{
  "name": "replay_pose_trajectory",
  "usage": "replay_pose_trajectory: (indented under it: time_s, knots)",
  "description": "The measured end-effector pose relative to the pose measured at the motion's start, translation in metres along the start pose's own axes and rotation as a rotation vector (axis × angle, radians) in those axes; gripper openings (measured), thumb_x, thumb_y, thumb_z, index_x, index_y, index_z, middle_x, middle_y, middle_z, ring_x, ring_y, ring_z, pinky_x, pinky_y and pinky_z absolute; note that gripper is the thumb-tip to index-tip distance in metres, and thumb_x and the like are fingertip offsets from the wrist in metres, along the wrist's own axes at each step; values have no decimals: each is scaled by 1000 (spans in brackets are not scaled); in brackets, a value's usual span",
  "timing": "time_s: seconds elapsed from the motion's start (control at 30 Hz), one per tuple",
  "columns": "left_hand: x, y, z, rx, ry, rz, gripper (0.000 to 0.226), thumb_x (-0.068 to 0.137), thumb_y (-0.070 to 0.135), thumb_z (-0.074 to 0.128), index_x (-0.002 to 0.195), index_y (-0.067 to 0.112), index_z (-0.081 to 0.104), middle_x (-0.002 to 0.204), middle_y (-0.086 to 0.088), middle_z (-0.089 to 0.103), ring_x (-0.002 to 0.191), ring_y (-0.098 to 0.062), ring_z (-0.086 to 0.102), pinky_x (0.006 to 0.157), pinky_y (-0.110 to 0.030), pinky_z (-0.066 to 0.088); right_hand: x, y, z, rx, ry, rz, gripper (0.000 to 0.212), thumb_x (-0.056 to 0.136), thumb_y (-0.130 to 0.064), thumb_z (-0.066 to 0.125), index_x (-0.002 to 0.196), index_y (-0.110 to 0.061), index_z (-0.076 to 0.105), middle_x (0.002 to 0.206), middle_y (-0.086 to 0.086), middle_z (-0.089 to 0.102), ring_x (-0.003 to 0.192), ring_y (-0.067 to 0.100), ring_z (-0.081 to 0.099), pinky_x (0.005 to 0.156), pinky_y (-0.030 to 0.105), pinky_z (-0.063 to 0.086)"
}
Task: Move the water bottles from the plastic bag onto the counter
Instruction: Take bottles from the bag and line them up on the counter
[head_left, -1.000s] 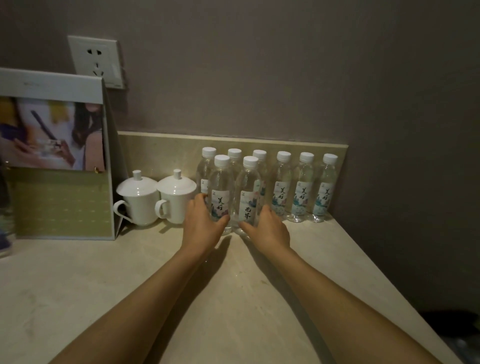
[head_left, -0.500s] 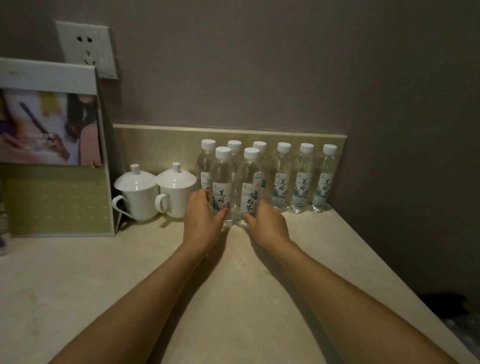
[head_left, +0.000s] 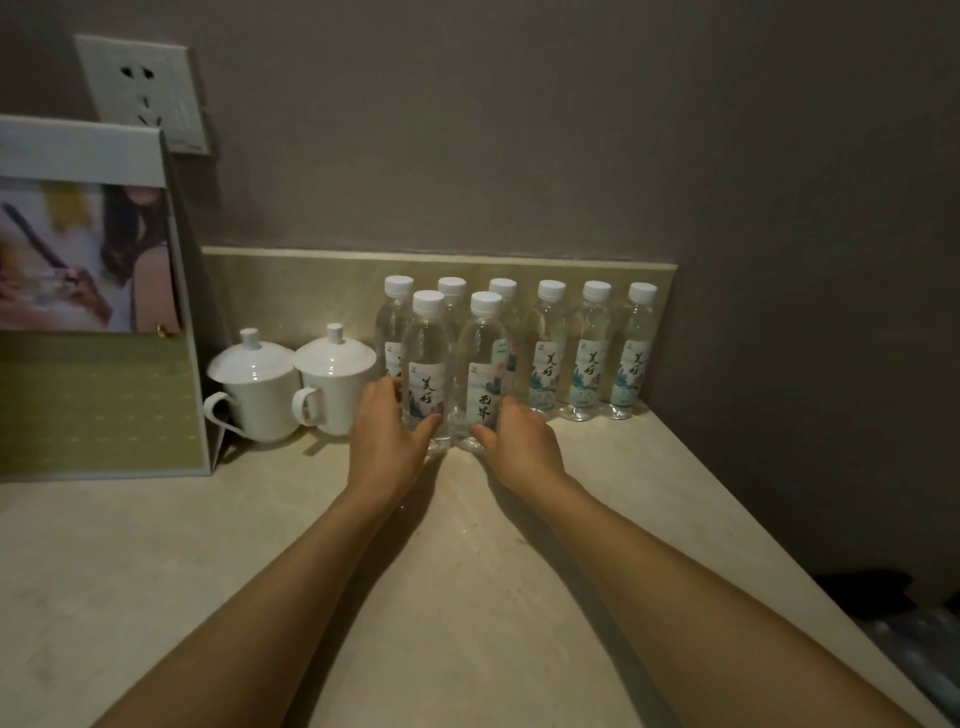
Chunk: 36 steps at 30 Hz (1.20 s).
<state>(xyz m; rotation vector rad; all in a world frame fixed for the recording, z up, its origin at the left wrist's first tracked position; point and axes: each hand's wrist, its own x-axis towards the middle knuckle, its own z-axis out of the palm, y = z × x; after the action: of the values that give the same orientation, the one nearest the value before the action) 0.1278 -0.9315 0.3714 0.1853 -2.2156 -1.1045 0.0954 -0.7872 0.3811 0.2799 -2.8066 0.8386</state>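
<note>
Several clear water bottles with white caps stand upright on the beige counter (head_left: 467, 597) against its backsplash. A back row (head_left: 589, 358) runs along the wall. In front of it stand two more: a left front bottle (head_left: 427, 358) and a right front bottle (head_left: 483, 358), side by side. My left hand (head_left: 387, 441) wraps the base of the left front bottle. My right hand (head_left: 519, 441) wraps the base of the right front bottle. Both bottles rest on the counter. At the lower right edge a bit of plastic bag (head_left: 919, 644) shows, below the counter.
Two white lidded cups (head_left: 260, 384) (head_left: 332, 384) stand just left of the bottles. A standing card display (head_left: 98, 312) occupies the left side. A wall socket (head_left: 140, 88) sits above it. The counter's right edge slopes toward a dark drop.
Both hands stay on the two front bottles. The bottles and hands have edged slightly toward the back row; the view has shifted a little.
</note>
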Motion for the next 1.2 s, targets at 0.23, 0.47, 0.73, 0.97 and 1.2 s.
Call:
replay_pose_trajectory:
  time_s: [0.23, 0.47, 0.73, 0.97, 1.2]
  knots:
    - [-3, 9, -1, 39, -27, -69, 53, 82, 22, 78, 128, 12, 53, 122, -8, 59, 111, -23, 60, 93, -43, 56, -1, 2, 3, -10, -10, -5, 34, 96, -37, 53, 119, -12, 50, 119, 9, 59, 108, 32, 58, 82, 39, 46]
    - [-29, 39, -1, 18, 129, -225, 54, 86, 35, 73, 129, 11, 50, 122, -11, 59, 104, -23, 60, 90, -45, 55, -15, 16, -28, 106, -100, -56, 48, 92, -45, 58, 127, -15, 49, 125, 8, 58, 111, 33, 58, 88, 46, 51]
    - [-93, 164, 65, -151, 266, -144, 23, 96, 24, 57, 116, 14, 59, 83, 6, 59, 81, -15, 60, 80, -42, 55, -48, 102, -143, 164, -50, -156, 36, 93, -39, 55, 115, -11, 58, 113, 12, 65, 103, 35, 61, 84, 46, 54]
    - [-149, 289, 206, -253, -19, -27, 16, 93, 22, 57, 90, 11, 68, 82, -6, 70, 81, -24, 68, 80, -48, 57, -86, 242, -251, 269, 166, -55, 19, 91, -35, 57, 91, -18, 66, 90, 3, 70, 90, 25, 65, 76, 32, 49]
    - [-209, 387, 341, -378, -310, 22, 21, 97, 30, 52, 91, 18, 68, 82, 1, 69, 81, -19, 69, 82, -48, 58, -117, 397, -335, 215, 501, 179, 14, 92, -31, 55, 84, -21, 60, 82, 0, 71, 84, 22, 66, 71, 32, 51]
